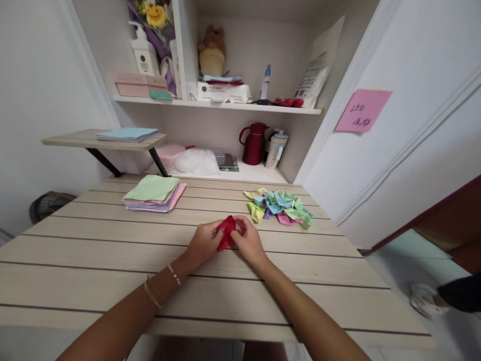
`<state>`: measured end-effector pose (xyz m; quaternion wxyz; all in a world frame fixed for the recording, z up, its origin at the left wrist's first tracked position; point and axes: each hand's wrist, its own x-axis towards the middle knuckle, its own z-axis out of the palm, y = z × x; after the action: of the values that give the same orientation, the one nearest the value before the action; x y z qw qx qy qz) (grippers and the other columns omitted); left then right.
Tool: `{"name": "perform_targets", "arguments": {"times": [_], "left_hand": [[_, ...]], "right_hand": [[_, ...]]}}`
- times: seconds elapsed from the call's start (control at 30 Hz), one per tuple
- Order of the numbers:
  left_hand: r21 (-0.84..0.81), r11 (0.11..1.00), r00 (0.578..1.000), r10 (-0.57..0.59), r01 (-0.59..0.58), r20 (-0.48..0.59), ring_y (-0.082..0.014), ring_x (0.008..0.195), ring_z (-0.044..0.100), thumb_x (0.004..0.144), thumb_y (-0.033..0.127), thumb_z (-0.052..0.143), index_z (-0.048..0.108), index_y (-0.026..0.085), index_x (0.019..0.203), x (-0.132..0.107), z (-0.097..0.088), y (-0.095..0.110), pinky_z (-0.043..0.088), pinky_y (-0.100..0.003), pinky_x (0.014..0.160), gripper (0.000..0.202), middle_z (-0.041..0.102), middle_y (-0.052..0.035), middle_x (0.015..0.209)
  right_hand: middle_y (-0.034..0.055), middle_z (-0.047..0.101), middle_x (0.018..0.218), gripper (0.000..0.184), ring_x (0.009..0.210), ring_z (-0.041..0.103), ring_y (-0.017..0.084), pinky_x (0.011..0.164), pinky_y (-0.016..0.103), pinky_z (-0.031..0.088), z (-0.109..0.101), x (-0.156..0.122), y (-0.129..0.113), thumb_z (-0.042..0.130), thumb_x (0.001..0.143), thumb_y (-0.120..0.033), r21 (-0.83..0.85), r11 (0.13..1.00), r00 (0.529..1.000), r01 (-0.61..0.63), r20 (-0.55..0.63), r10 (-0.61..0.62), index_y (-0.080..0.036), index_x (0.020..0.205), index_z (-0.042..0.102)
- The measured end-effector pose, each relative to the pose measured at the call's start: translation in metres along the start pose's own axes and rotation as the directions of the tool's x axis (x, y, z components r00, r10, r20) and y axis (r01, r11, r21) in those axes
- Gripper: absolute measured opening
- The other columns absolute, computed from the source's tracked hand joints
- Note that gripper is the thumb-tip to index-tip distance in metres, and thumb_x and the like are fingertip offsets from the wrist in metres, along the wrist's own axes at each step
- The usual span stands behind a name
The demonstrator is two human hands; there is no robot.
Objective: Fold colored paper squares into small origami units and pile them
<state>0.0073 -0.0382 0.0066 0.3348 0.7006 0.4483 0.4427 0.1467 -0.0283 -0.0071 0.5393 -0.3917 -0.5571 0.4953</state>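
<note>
A folded piece of red paper (227,231) is pinched between both my hands just above the wooden table (93,260). My left hand (203,242) grips its left side and my right hand (248,242) grips its right side. The fingers cover part of the paper. To the right and a little further back lies a pile of folded paper shapes (280,205) in yellow, blue, green and pink. At the back left of the table rests a stack of flat coloured paper sheets (155,193), a green one on top.
A small raised shelf (101,139) with blue sheets stands at the back left. Behind the table an alcove holds a red jug (254,144), a cup, boxes and bottles. A pink note (363,110) sticks on the white door at right. Someone's shoe (426,300) shows on the floor.
</note>
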Motion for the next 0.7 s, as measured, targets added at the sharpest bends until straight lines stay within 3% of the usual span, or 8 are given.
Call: {"name": "perform_targets", "arguments": {"times": [0.1, 0.2, 0.3, 0.37, 0.43, 0.57, 0.7], "left_hand": [[0.125, 0.988, 0.996, 0.084, -0.086, 0.019, -0.0185, 0.088, 0.061, 0.077, 0.015, 0.045, 0.058, 0.024, 0.111, -0.001, 0.002, 0.003, 0.045, -0.027, 0.079, 0.038, 0.066, -0.0026, 0.103], [0.226, 0.964, 0.99, 0.132, -0.138, 0.044, -0.0199, 0.093, 0.059, 0.078, 0.014, 0.044, 0.054, 0.023, 0.116, -0.002, 0.005, 0.002, 0.042, -0.031, 0.085, 0.041, 0.063, -0.0053, 0.109], [0.234, 0.959, 0.987, 0.159, -0.161, 0.03, -0.0208, 0.097, 0.058, 0.077, 0.013, 0.044, 0.051, 0.022, 0.119, -0.003, 0.008, -0.001, 0.04, -0.034, 0.089, 0.043, 0.061, -0.0065, 0.112], [0.235, 0.958, 0.986, 0.165, -0.165, 0.019, -0.0209, 0.1, 0.056, 0.077, 0.012, 0.044, 0.05, 0.022, 0.12, -0.004, 0.01, -0.001, 0.039, -0.034, 0.091, 0.045, 0.06, -0.0065, 0.114], [0.253, 0.956, 0.988, 0.156, -0.151, 0.001, -0.0208, 0.099, 0.056, 0.077, 0.01, 0.043, 0.05, 0.022, 0.12, -0.004, 0.012, 0.0, 0.039, -0.034, 0.091, 0.045, 0.06, -0.0065, 0.114], [0.213, 0.974, 0.995, 0.086, -0.073, -0.053, -0.0186, 0.088, 0.06, 0.075, 0.008, 0.043, 0.056, 0.023, 0.113, -0.005, 0.011, 0.003, 0.042, -0.031, 0.084, 0.043, 0.067, -0.0036, 0.098], [0.041, 0.999, 0.997, 0.012, -0.009, -0.079, -0.0158, 0.08, 0.062, 0.074, 0.01, 0.044, 0.061, 0.022, 0.106, -0.001, 0.009, 0.0, 0.046, -0.027, 0.078, 0.039, 0.069, -0.0007, 0.093]], "right_hand": [[0.0027, 0.063, 0.088, 0.04, 0.078, 0.059, 0.016, 0.066, 0.026, 0.047, 0.002, 0.001, 0.001, 0.049, 0.062, -0.012, 0.058, 0.998, 0.997, -0.014, -0.075, 0.018, -0.019, 0.101, 0.048], [0.0011, 0.063, 0.076, 0.038, 0.069, 0.057, 0.016, 0.062, 0.026, 0.046, 0.001, 0.001, 0.004, 0.052, 0.063, -0.015, -0.006, 1.0, 0.993, -0.014, -0.122, 0.013, -0.017, 0.101, 0.052], [-0.0002, 0.059, 0.061, 0.015, 0.057, 0.052, 0.015, 0.053, 0.025, 0.043, -0.001, 0.0, 0.005, 0.053, 0.066, -0.022, -0.172, 0.985, 0.989, -0.01, -0.146, -0.016, -0.016, 0.078, 0.06], [-0.0003, 0.057, 0.054, 0.011, 0.052, 0.05, 0.016, 0.05, 0.026, 0.041, -0.001, -0.001, 0.004, 0.052, 0.069, -0.024, -0.276, 0.961, 0.986, -0.004, -0.16, -0.042, -0.017, 0.066, 0.06], [0.0016, 0.063, 0.062, 0.015, 0.059, 0.055, 0.018, 0.058, 0.029, 0.045, -0.002, -0.002, 0.001, 0.05, 0.068, -0.019, -0.311, 0.95, 0.984, 0.032, -0.157, -0.085, -0.018, 0.071, 0.064], [0.0038, 0.067, 0.097, 0.043, 0.085, 0.059, 0.023, 0.08, 0.035, 0.044, -0.006, -0.002, 0.0, 0.046, 0.063, -0.008, -0.295, 0.951, 0.983, 0.09, -0.13, -0.133, -0.022, 0.099, 0.065], [0.0034, 0.067, 0.099, 0.05, 0.085, 0.06, 0.023, 0.081, 0.037, 0.045, -0.009, 0.001, 0.002, 0.045, 0.061, -0.006, -0.279, 0.958, 0.99, 0.07, -0.098, -0.101, -0.023, 0.104, 0.064]]}}
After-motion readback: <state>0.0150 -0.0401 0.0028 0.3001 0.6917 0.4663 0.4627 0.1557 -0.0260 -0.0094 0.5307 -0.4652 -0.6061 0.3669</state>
